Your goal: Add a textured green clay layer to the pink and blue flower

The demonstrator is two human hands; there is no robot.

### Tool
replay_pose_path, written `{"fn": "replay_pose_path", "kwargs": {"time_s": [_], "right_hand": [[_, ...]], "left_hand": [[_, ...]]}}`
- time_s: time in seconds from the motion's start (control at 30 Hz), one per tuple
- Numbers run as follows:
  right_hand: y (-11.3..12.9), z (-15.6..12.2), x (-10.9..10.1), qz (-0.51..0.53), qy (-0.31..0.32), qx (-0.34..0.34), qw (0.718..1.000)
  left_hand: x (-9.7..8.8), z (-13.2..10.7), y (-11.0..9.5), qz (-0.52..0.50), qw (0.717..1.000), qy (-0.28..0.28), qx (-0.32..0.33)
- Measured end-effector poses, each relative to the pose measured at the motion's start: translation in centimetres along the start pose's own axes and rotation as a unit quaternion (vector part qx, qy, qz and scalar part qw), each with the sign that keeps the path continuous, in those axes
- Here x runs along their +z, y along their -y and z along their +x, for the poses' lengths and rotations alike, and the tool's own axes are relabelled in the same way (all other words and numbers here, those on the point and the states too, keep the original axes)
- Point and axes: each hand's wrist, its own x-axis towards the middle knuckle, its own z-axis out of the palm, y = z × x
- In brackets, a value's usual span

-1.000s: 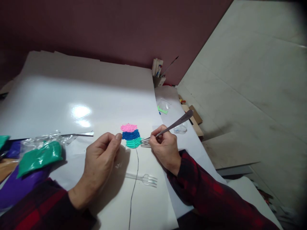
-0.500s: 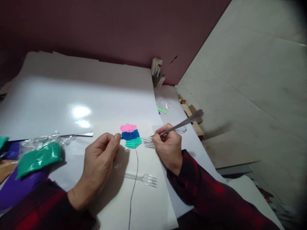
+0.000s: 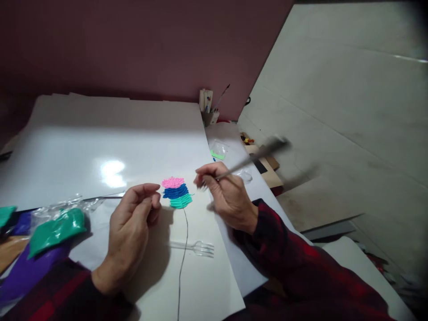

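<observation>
A metal fork (image 3: 252,159), smeared by motion, slants up and right out of my right hand (image 3: 230,196). My fingers are wrapped round it near its tines, which point down-left just above the paper. Left of them lies a ridged clay shape (image 3: 176,192) in three bands: pink on top, blue, then turquoise, over a drawn dark line (image 3: 182,263) on white paper (image 3: 207,290). My left hand (image 3: 132,227) is beside the clay's left edge, fingers loosely curled, thumb and fingertips a little apart, nothing visible between them. A clear plastic fork (image 3: 197,248) lies across the line.
Bags of green clay (image 3: 60,229) and purple clay (image 3: 36,272) crowd the left. A large glossy white board (image 3: 83,129) covers the back. A small box with a brush (image 3: 210,117), a clear packet with green clay (image 3: 218,151) and cardboard (image 3: 270,176) are at the right.
My right hand has lifted the metal fork up and away from the turquoise band. My left hand has drawn back left from the clay, its thumb and finger parting. The view has shifted slightly.
</observation>
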Motion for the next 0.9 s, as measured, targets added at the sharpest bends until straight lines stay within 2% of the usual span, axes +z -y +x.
{"fn": "replay_pose_path", "kwargs": {"time_s": [0.1,0.2,0.23,0.33,0.43,0.57,0.63,0.67,0.77,0.83,0.9], "right_hand": [[0.9,0.4,0.1,-0.021,0.157,-0.006,0.987],[1.3,0.3,1.0,-0.024,0.248,0.020,0.968],[1.3,0.2,1.2,-0.009,0.268,0.036,0.963],[1.3,0.4,1.3,0.043,0.294,0.120,0.947],[1.4,0.8,0.9,0.057,0.266,0.184,0.945],[1.1,0.8,1.0,0.102,0.275,0.201,0.935],[0.4,0.4,1.3,0.115,0.261,0.198,0.938],[-0.2,0.1,1.5,0.108,0.222,0.194,0.950],[-2.3,-1.0,2.4,0.053,0.053,0.171,0.982],[-3.6,-1.7,2.9,0.052,0.023,0.192,0.980],[-4.4,-2.0,3.3,0.066,0.013,0.220,0.973]], "left_hand": [[-0.3,-0.6,-0.1,-0.015,0.999,0.045,0.014],[-0.9,-0.9,0.1,-0.009,0.991,0.133,0.005],[-1.0,-1.0,0.2,0.001,0.989,0.145,0.003],[-1.1,-0.7,0.5,0.010,0.994,0.109,0.017],[-0.9,-0.5,0.3,0.024,0.995,0.072,0.068],[-0.7,-0.5,-0.7,0.158,0.971,0.122,0.130],[-0.8,-0.4,-1.0,0.198,0.965,0.115,0.126],[-0.9,-0.3,-1.1,0.206,0.967,0.089,0.119],[-1.4,0.2,-0.8,0.232,0.967,-0.018,0.098],[-1.6,0.5,-0.5,0.265,0.959,-0.046,0.090],[-1.7,0.7,-0.2,0.286,0.954,-0.041,0.081]]}}
